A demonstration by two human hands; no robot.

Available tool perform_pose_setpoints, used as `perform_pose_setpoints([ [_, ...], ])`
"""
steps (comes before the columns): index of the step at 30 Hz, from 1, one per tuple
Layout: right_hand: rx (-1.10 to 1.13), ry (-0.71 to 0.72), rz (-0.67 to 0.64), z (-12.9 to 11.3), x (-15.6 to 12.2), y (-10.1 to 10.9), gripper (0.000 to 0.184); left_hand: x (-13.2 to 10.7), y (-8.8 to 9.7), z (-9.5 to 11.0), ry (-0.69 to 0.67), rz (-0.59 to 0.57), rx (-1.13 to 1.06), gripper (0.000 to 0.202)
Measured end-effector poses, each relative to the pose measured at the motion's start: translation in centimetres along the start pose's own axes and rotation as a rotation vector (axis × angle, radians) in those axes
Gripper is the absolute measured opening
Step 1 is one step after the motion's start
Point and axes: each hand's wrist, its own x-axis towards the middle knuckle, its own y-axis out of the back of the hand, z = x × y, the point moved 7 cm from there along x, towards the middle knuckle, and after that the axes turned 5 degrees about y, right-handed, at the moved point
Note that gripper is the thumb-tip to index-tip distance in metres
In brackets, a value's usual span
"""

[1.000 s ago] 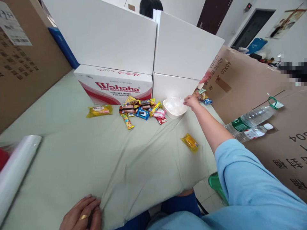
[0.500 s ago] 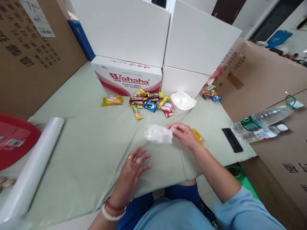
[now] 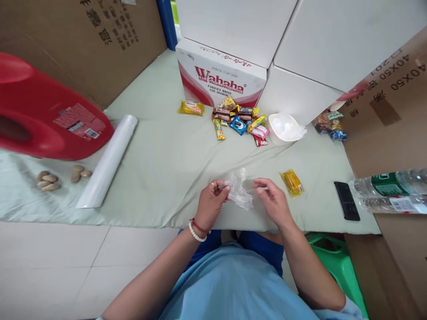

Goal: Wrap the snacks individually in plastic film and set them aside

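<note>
Both hands hold a crumpled clear plastic bag (image 3: 239, 192) over the near edge of the green cloth-covered table (image 3: 167, 164). My left hand (image 3: 211, 203) pinches the bag's left side, with a ring on one finger and bead bracelets at the wrist. My right hand (image 3: 272, 202) pinches its right side. A yellow snack packet (image 3: 292, 182) lies just right of my right hand. Farther back, a white bowl (image 3: 284, 129) with clear plastic in it stands beside a pile of several small wrapped snacks (image 3: 238, 121).
A red container (image 3: 43, 115) lies at far left, a white roll (image 3: 107, 161) and some nuts (image 3: 50, 180) beside it. A Wahaha box (image 3: 220, 78) and white boxes stand behind. A black phone (image 3: 347, 206), water bottles (image 3: 390, 189), more snacks (image 3: 328, 124), cardboard boxes right.
My right hand came back from the white bowl with a clear plastic bag. My left hand rose off the cloth and took the bag's other side. The view tilted downward.
</note>
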Motion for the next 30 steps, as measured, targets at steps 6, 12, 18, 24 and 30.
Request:
perform_pose_setpoints([
  [6,0.130,-0.173,-0.130,2.3,-0.3,-5.5,0.014,-0.9,0.0,-1.3,-0.004,-0.059,0.018,0.054],
  [12,0.330,-0.275,-0.005,3.6,-0.9,-3.6,0.025,-0.7,1.8,-2.6,0.058,-0.007,0.044,0.034],
  [18,0.026,-0.130,-0.025,3.2,-1.1,-2.9,0.056,-0.9,0.6,-2.4,0.076,-0.084,0.020,0.035],
  [24,0.072,-0.174,0.047,4.5,-0.6,-1.9,0.071,-2.0,-0.1,-1.4,0.128,-0.311,0.033,0.032],
  [30,0.340,-0.343,-0.082,5.1,-1.4,-3.1,0.042,-0.8,2.7,-0.9,0.060,-0.110,0.129,0.031],
])
